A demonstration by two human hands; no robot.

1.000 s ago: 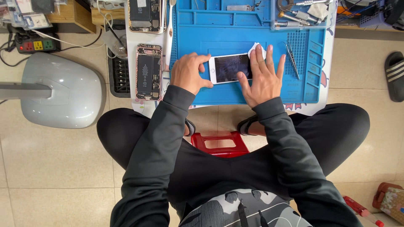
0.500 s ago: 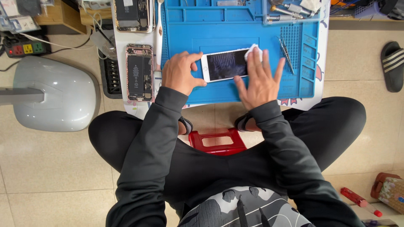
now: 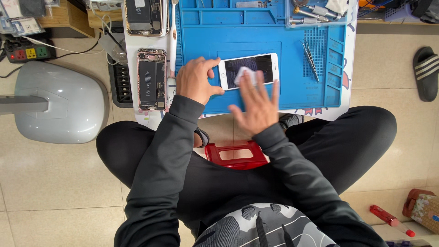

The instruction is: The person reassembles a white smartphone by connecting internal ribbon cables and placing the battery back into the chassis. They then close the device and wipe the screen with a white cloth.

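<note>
A white phone screen (image 3: 263, 64) lies face up on the blue work mat (image 3: 256, 34). My left hand (image 3: 195, 81) pinches the screen's left end and holds it still. My right hand (image 3: 257, 104), blurred by motion, presses a small white cloth (image 3: 243, 75) flat on the glass with its fingertips. An opened rose-gold phone body (image 3: 152, 78) with its battery showing lies left of the mat. Another opened phone (image 3: 144, 16) lies further back.
Tweezers (image 3: 309, 54) rest on the mat's right side, and a clear tray of tools (image 3: 315, 13) sits at the back. A grey lamp base (image 3: 59, 103), a power strip (image 3: 25, 51), a red stool (image 3: 235, 154), a sandal (image 3: 426, 71) and a red screwdriver (image 3: 391, 220) are around.
My right hand has slid left along the screen with the white cloth, from the right end to the left-middle. The left hand has kept its hold on the screen.
</note>
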